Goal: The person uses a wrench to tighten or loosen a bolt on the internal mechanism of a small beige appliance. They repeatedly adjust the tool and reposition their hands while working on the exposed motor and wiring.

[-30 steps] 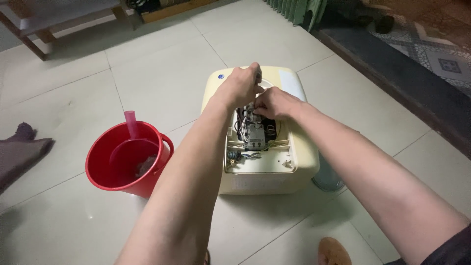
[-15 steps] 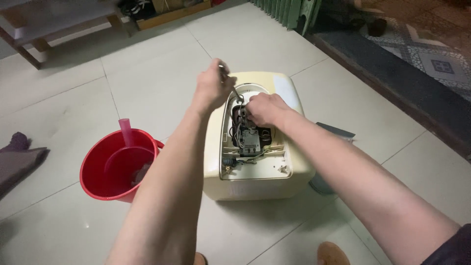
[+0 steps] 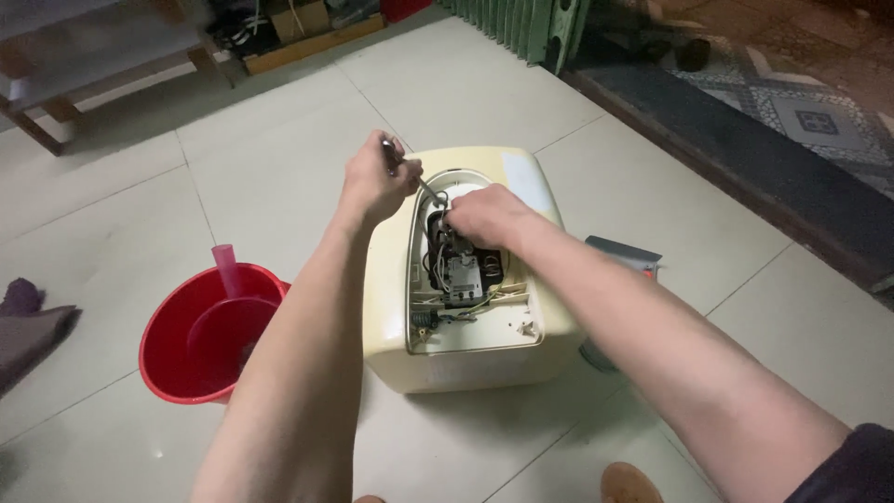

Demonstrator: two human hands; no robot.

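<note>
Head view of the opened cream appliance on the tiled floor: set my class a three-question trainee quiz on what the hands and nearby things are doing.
1. True or false: the left hand grips a thin metal tool over the cream appliance.
2. Where is the right hand? A) in the red bucket B) at the top of the appliance's open wiring bay C) flat on the floor
3. Fill in: a pink-handled scoop stands in the red ____.

Key: 1 true; 2 B; 3 bucket.
</note>
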